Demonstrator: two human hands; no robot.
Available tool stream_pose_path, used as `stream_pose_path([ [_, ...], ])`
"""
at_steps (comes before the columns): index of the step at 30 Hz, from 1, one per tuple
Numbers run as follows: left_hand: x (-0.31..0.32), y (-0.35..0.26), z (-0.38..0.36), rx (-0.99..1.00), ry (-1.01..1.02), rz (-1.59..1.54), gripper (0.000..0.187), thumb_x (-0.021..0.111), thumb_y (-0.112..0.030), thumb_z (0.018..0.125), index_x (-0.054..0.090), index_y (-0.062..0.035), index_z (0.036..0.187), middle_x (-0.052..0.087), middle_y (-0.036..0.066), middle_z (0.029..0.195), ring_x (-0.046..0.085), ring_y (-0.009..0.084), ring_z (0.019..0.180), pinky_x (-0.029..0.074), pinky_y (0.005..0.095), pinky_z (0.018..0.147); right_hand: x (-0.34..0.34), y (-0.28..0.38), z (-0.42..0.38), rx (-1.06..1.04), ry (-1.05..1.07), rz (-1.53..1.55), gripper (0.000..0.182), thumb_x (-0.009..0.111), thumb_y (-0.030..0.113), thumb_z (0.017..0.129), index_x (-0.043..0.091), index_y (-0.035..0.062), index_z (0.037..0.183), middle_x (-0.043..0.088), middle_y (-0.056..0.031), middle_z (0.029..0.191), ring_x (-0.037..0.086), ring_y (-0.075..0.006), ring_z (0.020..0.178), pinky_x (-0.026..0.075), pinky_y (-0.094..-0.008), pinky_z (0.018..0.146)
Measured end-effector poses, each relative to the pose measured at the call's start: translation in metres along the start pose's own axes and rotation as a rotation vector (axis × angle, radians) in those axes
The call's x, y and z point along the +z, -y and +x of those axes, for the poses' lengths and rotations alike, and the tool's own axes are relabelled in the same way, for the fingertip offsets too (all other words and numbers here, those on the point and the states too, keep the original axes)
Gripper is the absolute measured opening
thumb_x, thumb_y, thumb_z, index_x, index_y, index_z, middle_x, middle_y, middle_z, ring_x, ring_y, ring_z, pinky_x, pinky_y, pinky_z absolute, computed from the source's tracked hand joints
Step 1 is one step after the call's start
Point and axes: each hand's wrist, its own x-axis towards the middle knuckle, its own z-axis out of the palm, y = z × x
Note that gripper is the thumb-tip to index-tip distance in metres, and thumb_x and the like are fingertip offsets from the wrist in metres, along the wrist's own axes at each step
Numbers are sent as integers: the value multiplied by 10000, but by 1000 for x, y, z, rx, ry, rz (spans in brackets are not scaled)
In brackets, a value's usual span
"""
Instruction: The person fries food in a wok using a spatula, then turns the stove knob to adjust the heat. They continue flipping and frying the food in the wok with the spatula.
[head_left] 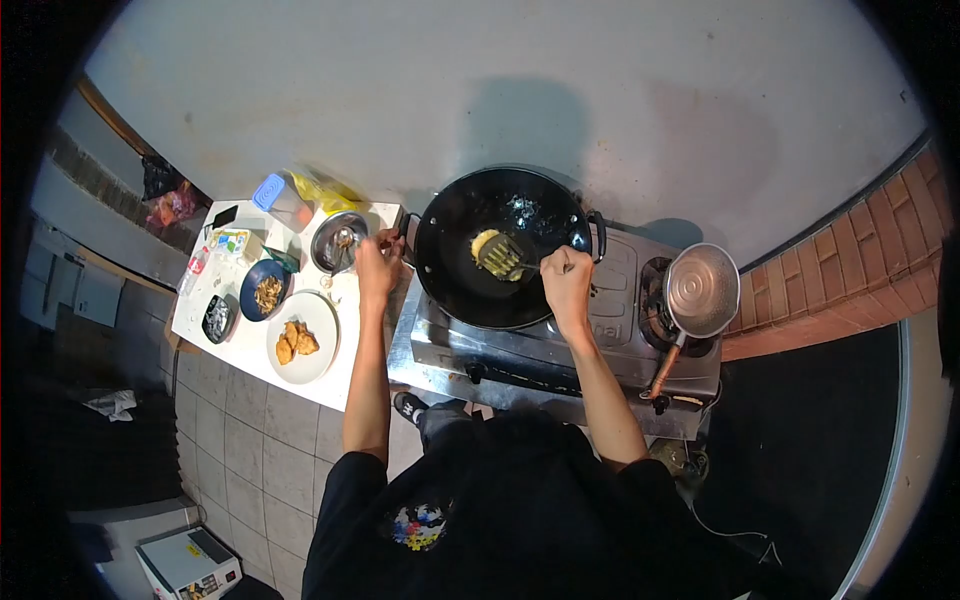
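My right hand (567, 290) is closed round the handle of a slotted spatula (500, 258). Its head lies over a yellowish piece of food (484, 243) in a large black wok (455, 290), which sits on the stove's left burner. At the right side of a metal bowl (326, 232) is my left hand (377, 268), with its fingers bent together. Some dark food and what looks like a spoon show in the bowl. What my left fingers hold is too small to make out.
A white plate with golden fried pieces (296, 343), a blue bowl of food (266, 291), a small black dish (217, 319) and a blue-lidded container (283, 202) stand on the white table (350, 345). A copper-coloured saucepan (702, 290) rests on the stove's right burner, its handle pointing forward.
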Motion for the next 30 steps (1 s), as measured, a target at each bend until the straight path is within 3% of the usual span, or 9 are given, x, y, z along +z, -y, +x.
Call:
stream_pose_path([
  [6, -1, -3, -1, -6, -2, -11, 201, 694, -31, 791, 676, 41, 978, 693, 151, 844, 704, 236, 808, 528, 321, 706, -1, 6, -3, 30, -13, -22, 205, 477, -22, 789, 482, -83, 593, 455, -172, 492, 463, -131, 466, 372, -342, 479],
  [8, -3, -3, -1, -44, 13, -27, 240, 683, -82, 793, 682, 12, 1014, 684, 212, 900, 684, 317, 856, 507, 358, 750, -2, 0, -4, 39, 8, -22, 213, 469, -24, 794, 486, -76, 589, 468, -152, 487, 477, -128, 459, 374, -328, 470],
  [10, -3, -2, -1, -26, 18, -25, 241, 684, -81, 791, 682, 15, 1013, 684, 212, 900, 684, 319, 856, 507, 361, 748, -4, 2, -4, 44, 26, -20, 221, 461, -25, 800, 489, -68, 584, 481, -132, 481, 490, -126, 452, 376, -315, 462],
  [15, -3, -4, -1, -26, 8, -50, 239, 688, -80, 786, 681, 22, 1002, 684, 212, 887, 682, 325, 852, 506, 366, 740, -10, 21, -9, 230, 65, 181, 247, 431, -2, 845, 528, -36, 620, 574, -82, 577, 493, -111, 401, 367, -259, 339],
  [17, 2, 3, 0, 17, -9, -15, 224, 691, -45, 797, 678, 21, 1011, 691, 152, 857, 699, 236, 803, 523, 325, 706, -9, 24, -6, 206, 47, 230, 252, 426, 4, 853, 531, -37, 628, 582, -88, 594, 499, -115, 397, 368, -256, 324],
  [27, -1, -6, 0, 1, 2, -19, 233, 681, -40, 796, 669, 29, 1019, 694, 163, 873, 699, 241, 817, 520, 326, 714, 11, 16, 9, 221, 43, 183, 247, 461, 18, 835, 534, -37, 605, 593, -89, 579, 536, -135, 389, 377, -260, 289],
  [30, 2, -2, 0, 8, -26, -24, 254, 691, -81, 783, 675, 14, 1018, 685, 182, 849, 685, 293, 821, 509, 371, 723, 15, 5, 11, 226, 22, 122, 246, 481, 17, 816, 514, -51, 582, 566, -113, 534, 523, -153, 401, 391, -298, 355],
])
